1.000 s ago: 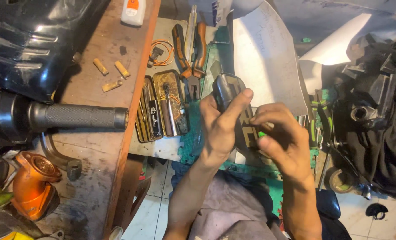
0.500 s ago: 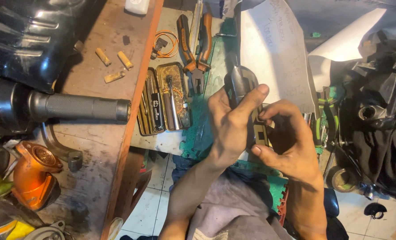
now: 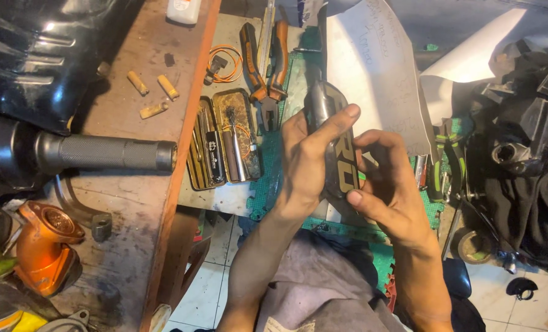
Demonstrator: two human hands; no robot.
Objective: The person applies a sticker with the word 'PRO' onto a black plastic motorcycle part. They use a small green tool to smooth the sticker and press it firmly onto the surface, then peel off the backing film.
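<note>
The dark curved panel (image 3: 332, 144), a slim cover piece with gold lettering along its face, is held in the air above the green mat (image 3: 292, 92), between both hands and clear of the bench. Its long axis runs from about 12 o'clock at the far, rounded end to 6 o'clock at the near end, tilted slightly toward 1 o'clock at the bottom.

The left hand (image 3: 304, 163) lies at 9 o'clock of the panel. It is clamped on the panel: the palm backs the left edge and the index finger crosses the upper face toward 2 o'clock.

The right hand (image 3: 390, 181) lies at 3 o'clock of the panel. It too is closed on the panel, fingers curled against the right edge and the thumb pressing the lower end at about 5 o'clock.

Both hands touch the panel; the left covers more of its length, while the right holds the lower half only.

At 11 o'clock of the panel, a pair of orange-handled pliers (image 3: 264, 61) lies on the bench. At 9 o'clock, well apart, sits an open tin of small tools (image 3: 224, 144).
</note>
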